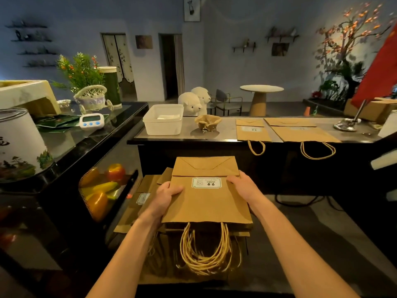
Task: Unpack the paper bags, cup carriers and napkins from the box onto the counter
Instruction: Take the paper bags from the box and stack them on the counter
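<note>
A stack of flat brown paper bags (206,203) with twine handles hangs in front of me, below the counter. My left hand (166,195) grips its left edge and my right hand (242,186) grips its right edge. Under the stack, the open cardboard box (137,211) holds more labelled bags. On the grey counter (225,137) lie two flat paper bags: a small bag (252,131) and a larger bag (300,132), handles over the front edge. A brown pulp cup carrier (207,122) stands left of them.
A white plastic tub (163,119) stands at the counter's left end, two white plush animals (194,102) behind it. A black glass display case (90,134) on my left carries a timer (91,121), a tin and a plant basket. A flag stand (348,123) is at far right.
</note>
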